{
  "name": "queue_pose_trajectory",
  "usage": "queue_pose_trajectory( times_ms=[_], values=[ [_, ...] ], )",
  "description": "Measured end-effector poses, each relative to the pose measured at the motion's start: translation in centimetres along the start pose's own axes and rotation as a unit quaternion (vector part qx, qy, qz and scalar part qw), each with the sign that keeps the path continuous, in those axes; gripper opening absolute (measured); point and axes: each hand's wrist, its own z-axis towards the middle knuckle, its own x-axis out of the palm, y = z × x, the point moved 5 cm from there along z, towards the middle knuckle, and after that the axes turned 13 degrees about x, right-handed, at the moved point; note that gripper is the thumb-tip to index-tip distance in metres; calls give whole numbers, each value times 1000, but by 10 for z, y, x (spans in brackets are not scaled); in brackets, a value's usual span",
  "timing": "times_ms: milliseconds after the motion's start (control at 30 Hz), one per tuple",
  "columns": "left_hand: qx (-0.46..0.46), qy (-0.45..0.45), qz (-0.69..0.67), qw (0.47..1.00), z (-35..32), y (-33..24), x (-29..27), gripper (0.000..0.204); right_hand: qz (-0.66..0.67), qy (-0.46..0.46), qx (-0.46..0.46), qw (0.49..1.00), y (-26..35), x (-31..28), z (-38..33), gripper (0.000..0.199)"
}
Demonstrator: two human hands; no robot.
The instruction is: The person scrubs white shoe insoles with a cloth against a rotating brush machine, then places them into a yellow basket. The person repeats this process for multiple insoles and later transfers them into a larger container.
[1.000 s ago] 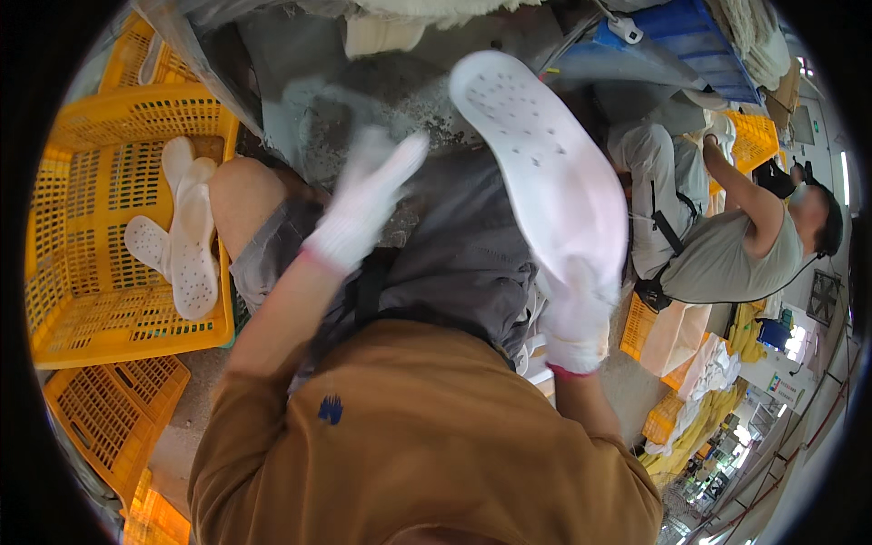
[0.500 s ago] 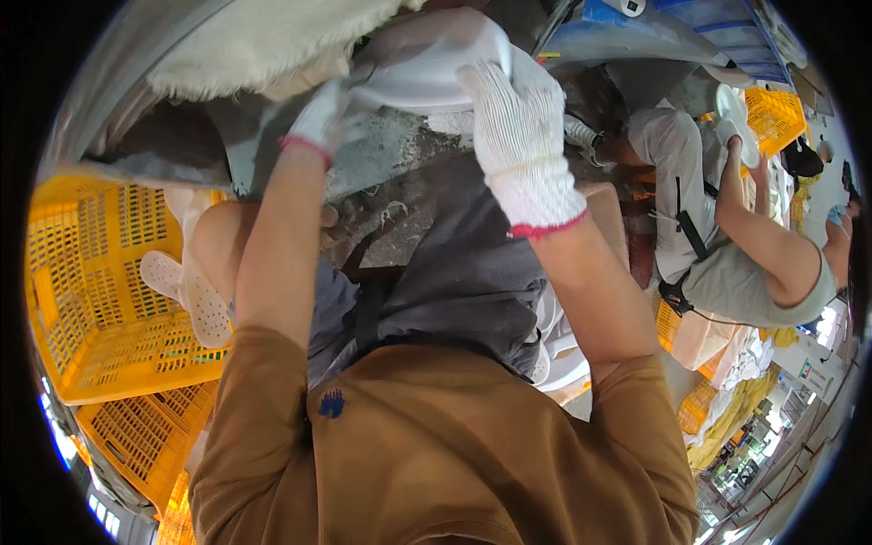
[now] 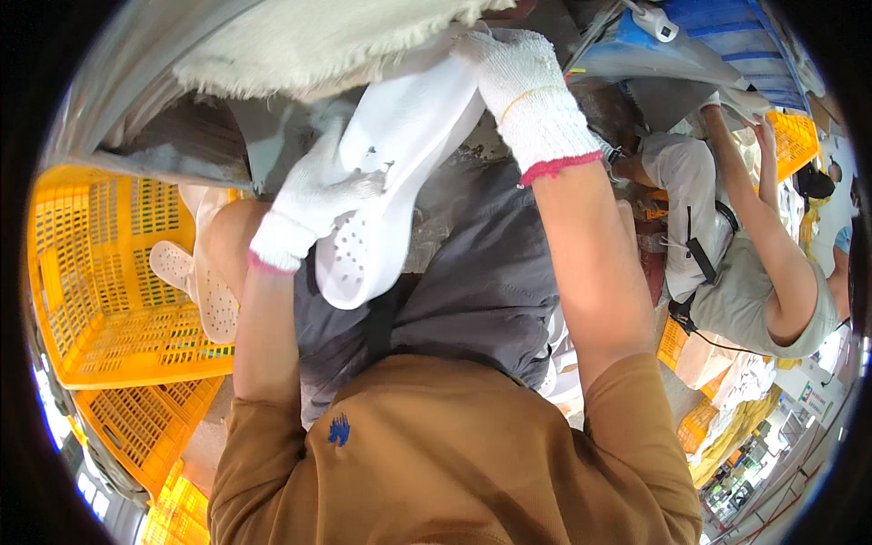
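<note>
A white perforated clog shoe is held between both my hands, heel end pointing down toward my lap. My left hand, in a white knit glove with a pink cuff, grips its left side. Near the top of the view my right hand, gloved the same way, clasps the shoe's upper end. A frayed off-white cloth hangs just above the shoe, at the edge of a grey surface.
A yellow slatted crate at my left holds two more white clogs. Another yellow crate sits below it. At the right a seated person reaches up toward a yellow crate beside a blue bin.
Both hands and the white shoe rose toward the cloth at the top. The left hand, empty a second ago, has taken hold of the shoe; the shoe has turned heel downward.
</note>
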Motion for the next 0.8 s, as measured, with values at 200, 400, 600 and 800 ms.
queue_pose_trajectory(
  times_ms=[200,400,600,800],
  values=[
    [-47,-169,-453,874,21,-23,86,54,386,197,261,863,24,-66,-57,55],
    [-118,-255,-377,882,81,-30,134,40,576,-31,315,754,0,-85,-142,99],
    [43,-67,-88,993,141,-4,98,48,328,-120,275,896,-16,-61,-80,94],
    [-35,-80,272,958,67,37,-14,87,383,-46,233,893,-29,-24,-36,72]
  ],
)
